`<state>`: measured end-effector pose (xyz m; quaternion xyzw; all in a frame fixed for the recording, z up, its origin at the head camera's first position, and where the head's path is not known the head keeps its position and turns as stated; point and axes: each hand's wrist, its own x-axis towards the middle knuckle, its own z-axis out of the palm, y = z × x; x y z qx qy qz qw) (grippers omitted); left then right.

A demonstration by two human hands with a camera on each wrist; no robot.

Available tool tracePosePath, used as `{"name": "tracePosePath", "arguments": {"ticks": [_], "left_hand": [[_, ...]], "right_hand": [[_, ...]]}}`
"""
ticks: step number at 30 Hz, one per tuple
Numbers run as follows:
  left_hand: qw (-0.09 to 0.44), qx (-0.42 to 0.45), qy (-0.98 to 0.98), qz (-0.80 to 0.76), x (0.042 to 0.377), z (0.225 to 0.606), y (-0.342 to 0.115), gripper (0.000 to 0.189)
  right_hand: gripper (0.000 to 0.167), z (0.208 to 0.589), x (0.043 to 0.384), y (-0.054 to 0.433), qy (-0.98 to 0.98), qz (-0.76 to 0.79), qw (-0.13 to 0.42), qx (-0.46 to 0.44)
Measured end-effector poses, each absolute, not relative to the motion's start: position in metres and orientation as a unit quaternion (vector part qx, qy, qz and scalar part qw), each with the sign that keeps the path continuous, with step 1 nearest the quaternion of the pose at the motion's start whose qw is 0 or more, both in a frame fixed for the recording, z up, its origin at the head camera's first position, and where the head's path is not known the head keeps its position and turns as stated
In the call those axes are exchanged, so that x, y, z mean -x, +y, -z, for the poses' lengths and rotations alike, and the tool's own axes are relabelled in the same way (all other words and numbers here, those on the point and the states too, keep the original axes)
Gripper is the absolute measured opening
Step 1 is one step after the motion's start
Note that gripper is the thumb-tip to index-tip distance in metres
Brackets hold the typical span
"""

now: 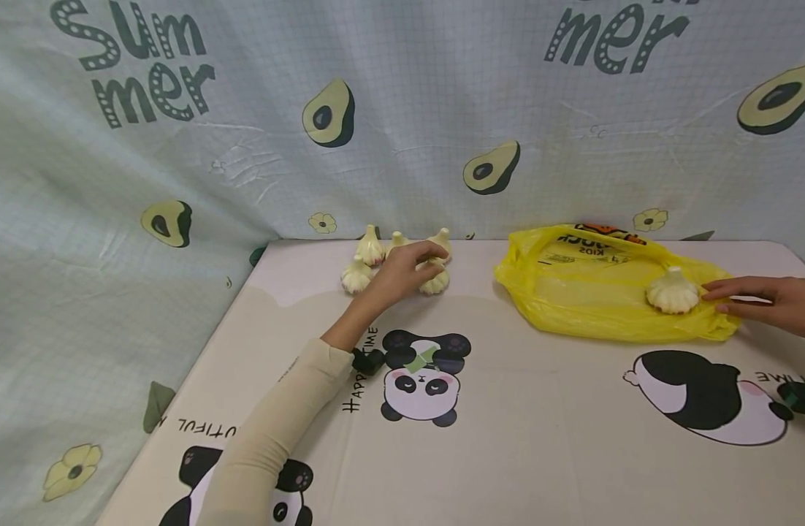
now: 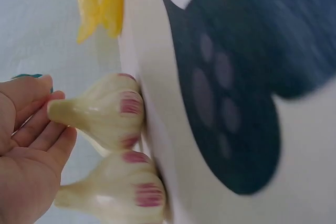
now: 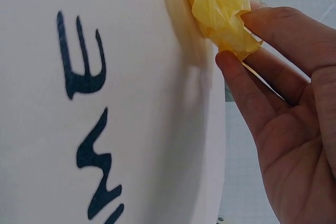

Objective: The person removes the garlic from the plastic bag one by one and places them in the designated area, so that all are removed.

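Several garlic bulbs (image 1: 356, 276) stand in a cluster near the back of the table. My left hand (image 1: 405, 274) reaches over them. In the left wrist view its slightly bent fingers (image 2: 41, 132) are beside the stem of one garlic bulb (image 2: 107, 111), with the thumb apart from it. A second bulb (image 2: 118, 190) stands close by. My right hand (image 1: 773, 299) is at the right end of a yellow plastic bag (image 1: 573, 310). Its fingertips pinch the bag's crumpled edge (image 3: 223, 11). One more garlic bulb (image 1: 673, 292) lies on the bag, near those fingers.
A light tablecloth (image 1: 527, 438) with panda prints covers the table. Behind and to the left hangs a pale cloth (image 1: 402, 109) with avocado prints, meeting the table's back edge behind the bulbs and bag.
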<state>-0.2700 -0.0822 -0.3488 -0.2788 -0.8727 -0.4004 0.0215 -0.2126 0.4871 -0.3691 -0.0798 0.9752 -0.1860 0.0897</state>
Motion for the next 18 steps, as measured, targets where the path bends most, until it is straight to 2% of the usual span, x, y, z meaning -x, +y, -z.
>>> {"name": "tracePosePath", "arguments": {"ticks": [8,18], "left_hand": [[0.043,0.301,-0.880,0.365,0.263,0.334,-0.067,0.030],[0.050,0.348,-0.876,0.331,0.254,0.321,-0.035,0.034]], "right_hand": [[0.035,0.369,0.212,0.487,0.977,0.172,0.093,0.082],[0.050,0.373,0.213,0.488,0.976,0.179,0.108,0.063]]}}
